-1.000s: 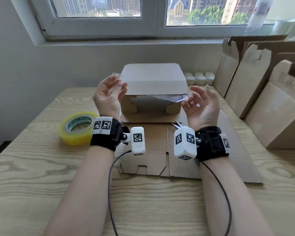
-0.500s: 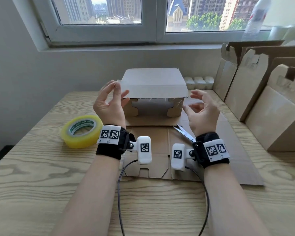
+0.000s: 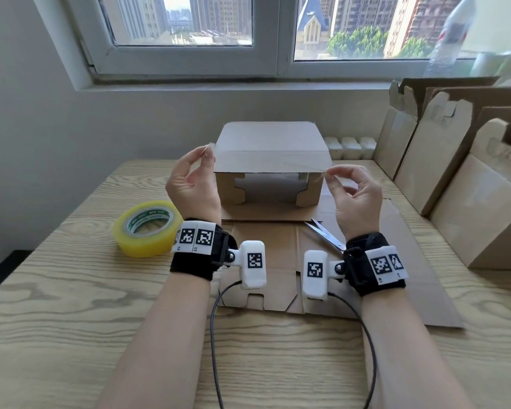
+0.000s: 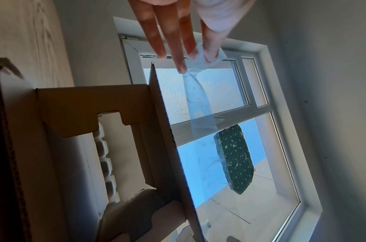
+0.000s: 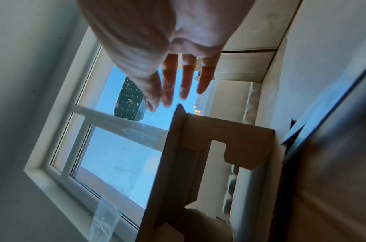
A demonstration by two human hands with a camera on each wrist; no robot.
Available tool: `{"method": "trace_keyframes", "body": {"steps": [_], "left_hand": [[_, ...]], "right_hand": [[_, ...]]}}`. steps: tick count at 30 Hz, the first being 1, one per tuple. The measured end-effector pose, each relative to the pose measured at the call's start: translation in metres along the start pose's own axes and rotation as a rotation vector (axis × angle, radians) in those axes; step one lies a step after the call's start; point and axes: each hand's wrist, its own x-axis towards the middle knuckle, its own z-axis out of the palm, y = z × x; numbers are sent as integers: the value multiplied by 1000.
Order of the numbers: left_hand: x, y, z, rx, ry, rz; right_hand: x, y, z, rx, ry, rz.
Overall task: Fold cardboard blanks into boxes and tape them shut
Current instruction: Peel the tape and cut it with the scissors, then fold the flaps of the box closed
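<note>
A half-folded cardboard box (image 3: 270, 149) stands on flat blanks in mid-table, its open front facing me with two side flaps folded in. A clear strip of tape (image 3: 270, 163) stretches across above its top panel. My left hand (image 3: 202, 156) pinches the strip's left end beside the box's upper left corner. My right hand (image 3: 332, 174) pinches the right end at the upper right corner. In the left wrist view the tape (image 4: 198, 98) twists down from the fingertips (image 4: 206, 57) alongside the box's top edge (image 4: 169, 139). In the right wrist view the box (image 5: 209, 147) lies below the fingers (image 5: 167, 91).
A yellow tape roll (image 3: 148, 228) lies left of my left wrist. Scissors (image 3: 326, 233) rest on the flat blank (image 3: 410, 261) by my right wrist. Several folded cartons (image 3: 455, 178) lean along the right side. White pots (image 3: 350, 147) sit behind the box.
Both hands rose and spread apart from in front of the box's opening to its top corners. The tape, loose at the right hand before, is now stretched between them.
</note>
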Motion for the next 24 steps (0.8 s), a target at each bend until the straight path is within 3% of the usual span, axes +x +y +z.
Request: {"method": "trace_keyframes", "body": {"steps": [5, 10, 13, 18, 24], "left_hand": [[0, 2, -1, -7, 10, 14], [3, -5, -6, 199, -74, 177], [12, -12, -8, 310, -118, 194], [22, -20, 5, 429, -287, -28], [43, -25, 15, 631, -302, -85]], "right_hand": [[-1, -5, 2, -93, 88, -187], [1, -12, 9, -162, 139, -283], [12, -12, 13, -180, 152, -202], [41, -10, 25, -103, 104, -96], [55, -3, 38, 167, 6, 110]]}}
